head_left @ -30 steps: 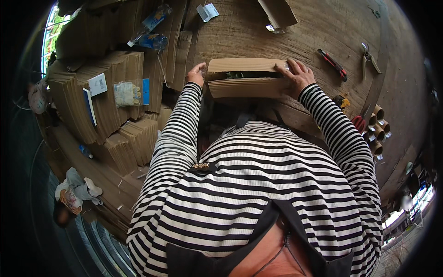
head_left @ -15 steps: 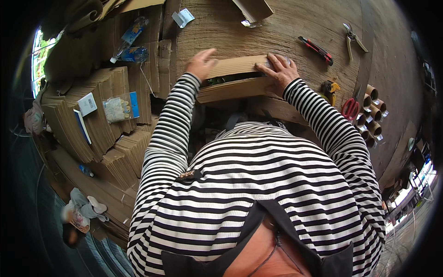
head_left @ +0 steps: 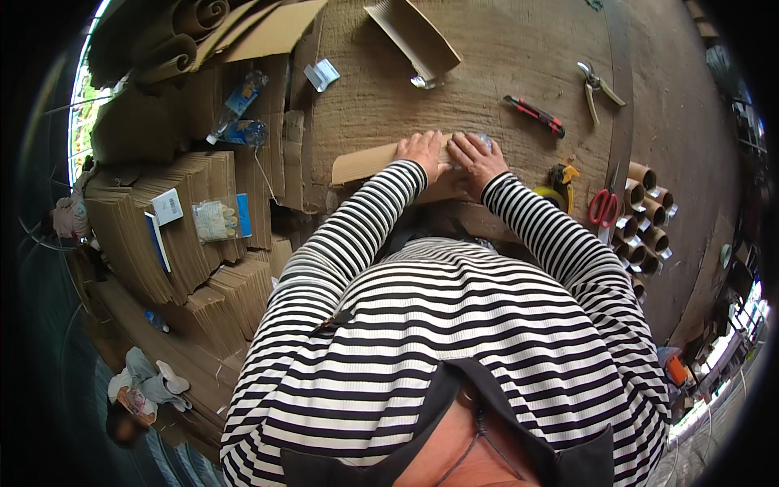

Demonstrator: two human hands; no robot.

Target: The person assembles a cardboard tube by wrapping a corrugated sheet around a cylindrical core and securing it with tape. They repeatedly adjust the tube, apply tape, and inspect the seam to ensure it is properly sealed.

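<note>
A long, narrow cardboard box (head_left: 357, 165) lies at the table's near edge, in front of my chest. My left hand (head_left: 423, 152) is closed over the top of its right half, with the fingers reaching to the far side. Right beside it, my right hand (head_left: 477, 160) grips the box's right end, fingers close together. A bit of clear, shiny film (head_left: 484, 140) shows by the right fingertips. My hands nearly touch each other and hide much of the box; what is inside it cannot be seen.
Beyond lie an open cardboard piece (head_left: 414, 40), a red-black utility knife (head_left: 535, 116) and pruning shears (head_left: 599, 91). To the right are a yellow tape dispenser (head_left: 560, 188), red-handled scissors (head_left: 604, 208) and cardboard tubes (head_left: 652, 213). Stacked cardboard (head_left: 130, 235) and plastic bottles (head_left: 243, 132) occupy the left.
My left hand has moved right, from the box's left end to beside my right hand. The dark gap with green inside the box no longer shows. The view has shifted slightly.
</note>
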